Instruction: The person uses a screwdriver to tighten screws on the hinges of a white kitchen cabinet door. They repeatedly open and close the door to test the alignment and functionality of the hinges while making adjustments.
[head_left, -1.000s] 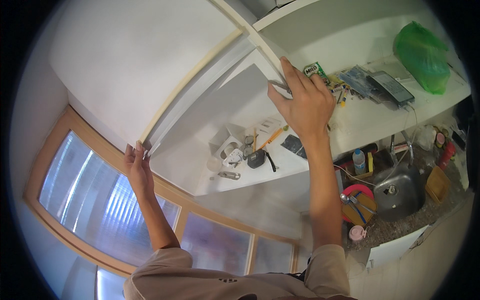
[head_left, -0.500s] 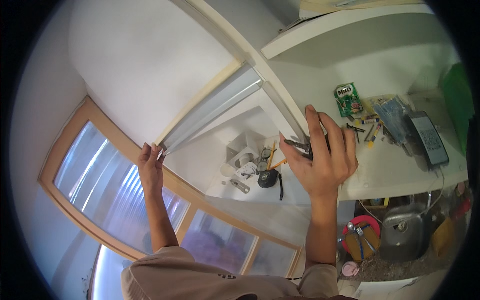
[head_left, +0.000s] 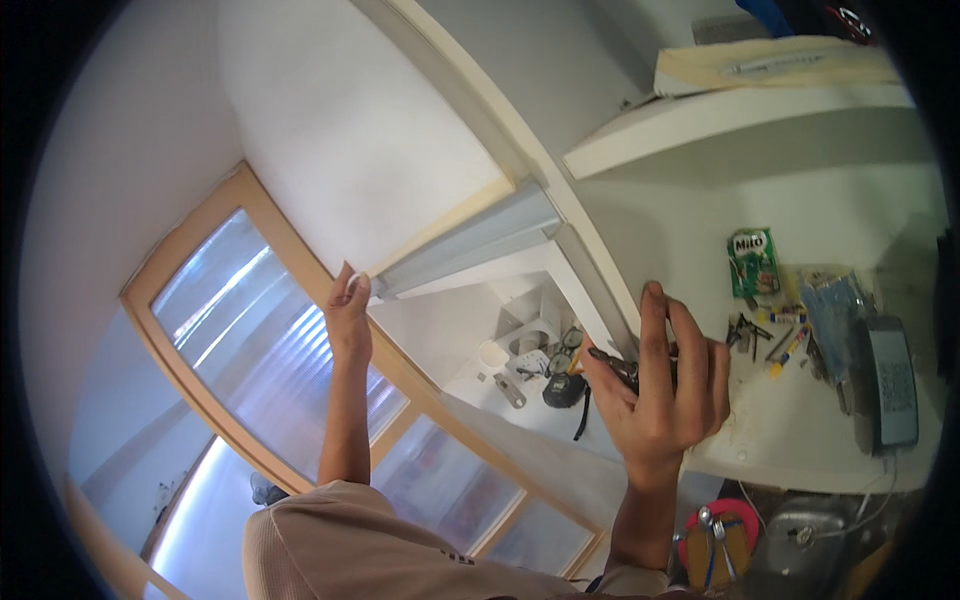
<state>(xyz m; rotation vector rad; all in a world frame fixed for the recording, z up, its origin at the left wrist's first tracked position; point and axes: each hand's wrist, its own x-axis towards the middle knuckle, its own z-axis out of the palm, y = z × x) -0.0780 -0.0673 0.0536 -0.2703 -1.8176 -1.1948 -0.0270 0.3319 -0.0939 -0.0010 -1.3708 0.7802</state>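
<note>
My left hand (head_left: 348,315) is raised beside the outer corner of a white cabinet door (head_left: 360,130). Its thumb and fingers are pinched together around something small and pale that I cannot make out. A grey strip (head_left: 475,243) runs from near that hand along the door's lower edge to the cabinet frame (head_left: 595,285). My right hand (head_left: 665,395) is by the lower part of this frame, index finger stretched upward. Between thumb and palm it grips a dark metal hand tool (head_left: 618,370), mostly hidden by the fingers.
A tape measure (head_left: 565,390), a utility knife (head_left: 509,391) and glasses (head_left: 563,357) lie on a white surface below the door. On the right shelf are a green packet (head_left: 753,263), glue tubes or markers, and a phone (head_left: 888,385). Below stand a pink plate (head_left: 737,515) and a sink (head_left: 800,540).
The view has shifted, so the cabinet and shelf sit lower and further right. My left hand has moved slightly off the strip's end; my right hand keeps hold of the tool.
</note>
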